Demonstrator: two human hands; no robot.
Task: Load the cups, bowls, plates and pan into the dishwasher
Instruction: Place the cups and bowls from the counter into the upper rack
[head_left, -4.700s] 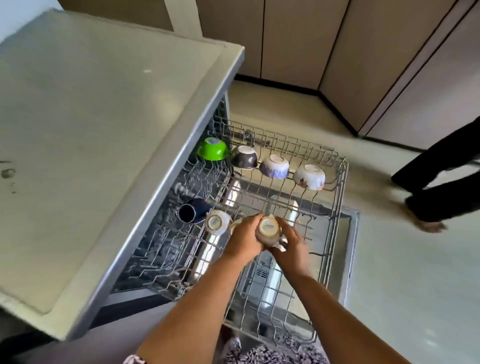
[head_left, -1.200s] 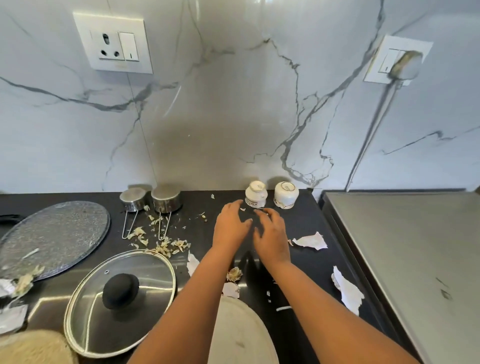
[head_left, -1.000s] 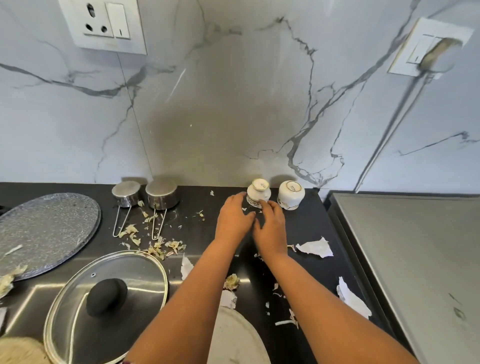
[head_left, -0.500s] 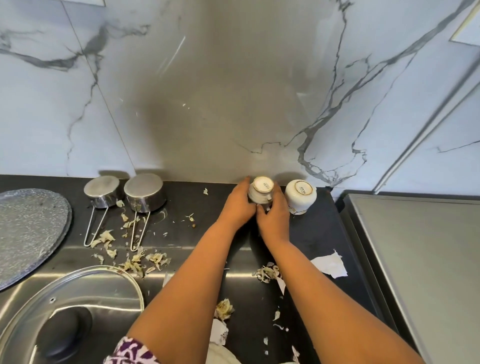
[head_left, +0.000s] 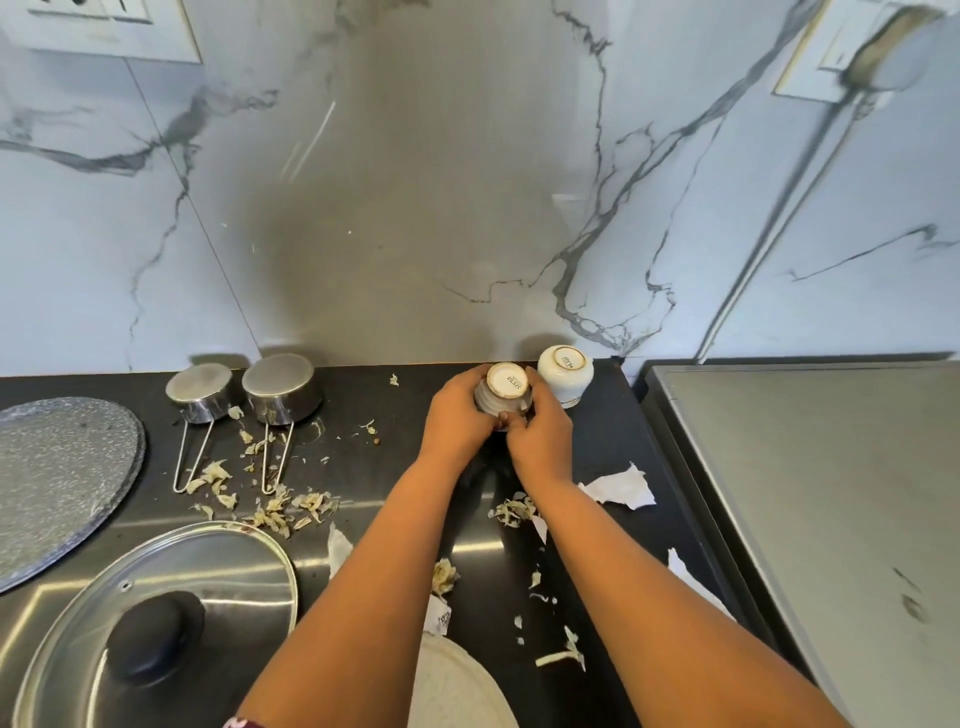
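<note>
**Head view: both hands on an upturned cup**

The left hand (head_left: 457, 415) and right hand (head_left: 540, 436) curl round the cup (head_left: 503, 392) at the back of the counter (head_left: 395, 467), by the wall; it stands mouth down, foot up, long axis near upright, tipped slightly toward the camera. A second cup (head_left: 566, 376) stands just beside it on the right, also inverted; a careless lift could knock it over; glazed sides may slip through the fingers, and the scraps (head_left: 280, 512) could cling to the rim.
</note>
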